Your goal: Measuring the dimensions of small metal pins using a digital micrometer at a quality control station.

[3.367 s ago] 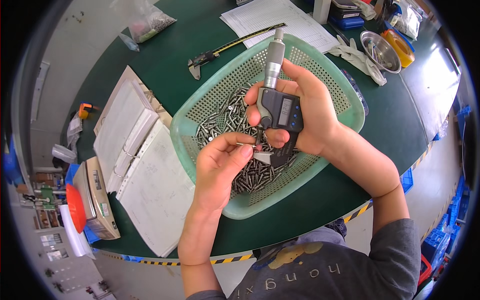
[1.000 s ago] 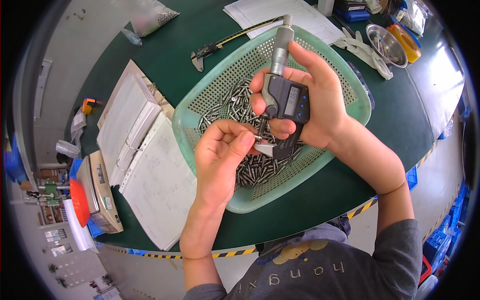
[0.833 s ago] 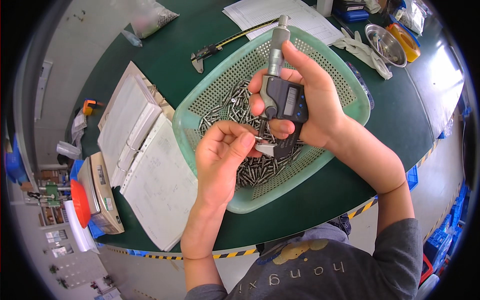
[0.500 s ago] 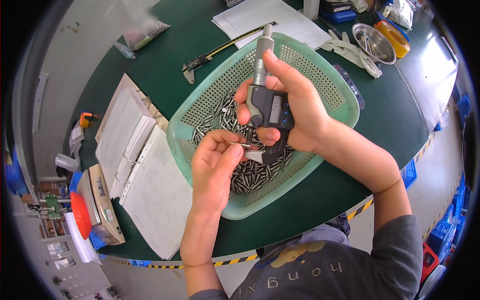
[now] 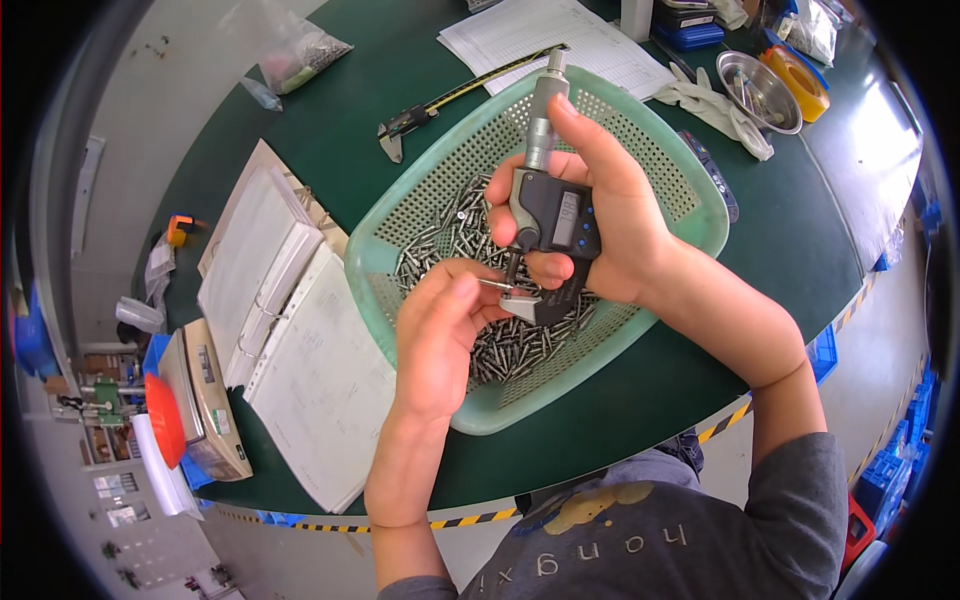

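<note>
My right hand (image 5: 615,215) is wrapped round a digital micrometer (image 5: 545,215), its thimble up and its frame down. Between the thumb and fingers of my left hand (image 5: 438,335) is a small metal pin (image 5: 494,284), its tip at the micrometer's jaw gap. Whether the jaws touch the pin I cannot tell. Both hands are over a green perforated plastic basket (image 5: 375,318). Many slim metal pins (image 5: 510,350) lie heaped inside it, partly hidden by my hands.
An open ring binder (image 5: 310,385) lies left of the basket, beside a scale (image 5: 208,400). Beyond the basket are a caliper (image 5: 405,128) and paper sheets (image 5: 600,60). Gloves (image 5: 715,112), a metal bowl (image 5: 765,118) and yellow tape (image 5: 800,85) sit at the far right.
The pin in my left hand has tilted and come closer to the micrometer's jaws. The whole view has shifted slightly. My right hand keeps its hold on the micrometer.
</note>
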Available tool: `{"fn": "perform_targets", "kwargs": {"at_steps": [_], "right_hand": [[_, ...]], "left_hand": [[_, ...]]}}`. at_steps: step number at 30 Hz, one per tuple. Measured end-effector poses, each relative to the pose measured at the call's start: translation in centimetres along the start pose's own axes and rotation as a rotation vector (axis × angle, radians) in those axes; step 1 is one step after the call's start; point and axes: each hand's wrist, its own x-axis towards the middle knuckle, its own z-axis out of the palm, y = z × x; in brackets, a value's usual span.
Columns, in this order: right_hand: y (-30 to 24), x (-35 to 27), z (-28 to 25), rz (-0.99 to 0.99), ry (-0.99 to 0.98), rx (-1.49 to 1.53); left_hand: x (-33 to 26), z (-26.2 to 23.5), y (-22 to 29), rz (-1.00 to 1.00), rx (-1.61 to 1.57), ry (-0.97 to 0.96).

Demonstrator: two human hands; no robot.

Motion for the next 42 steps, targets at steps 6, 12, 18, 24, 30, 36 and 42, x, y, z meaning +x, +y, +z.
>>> {"fn": "perform_targets", "kwargs": {"at_steps": [6, 12, 18, 24, 30, 36, 42], "right_hand": [[0.05, -0.03, 0.37, -0.001, 0.029, -0.073], [-0.05, -0.09, 0.49, 0.001, 0.059, -0.078], [-0.16, -0.10, 0.03, 0.037, 0.033, 0.048], [-0.12, -0.07, 0.01, 0.040, 0.019, 0.089], [-0.11, 0.03, 0.27, 0.010, 0.070, -0.066], [-0.21, -0.24, 0.22, 0.009, 0.067, -0.045], [-0.29, -0.04, 0.19, 0.039, 0.028, 0.002]], "left_hand": [[-0.16, -0.40, -0.55, 0.044, 0.188, 0.008], [-0.27, -0.08, -0.45, 0.046, 0.162, 0.023], [-0.25, 0.36, -0.36, 0.101, 0.163, 0.001], [-0.31, 0.19, -0.35, 0.111, 0.183, -0.002], [-0.34, 0.22, -0.31, 0.087, 0.202, -0.009], [-0.22, 0.29, -0.40, 0.090, 0.174, -0.028], [-0.14, 0.27, -0.27, 0.060, 0.119, 0.016]]}}
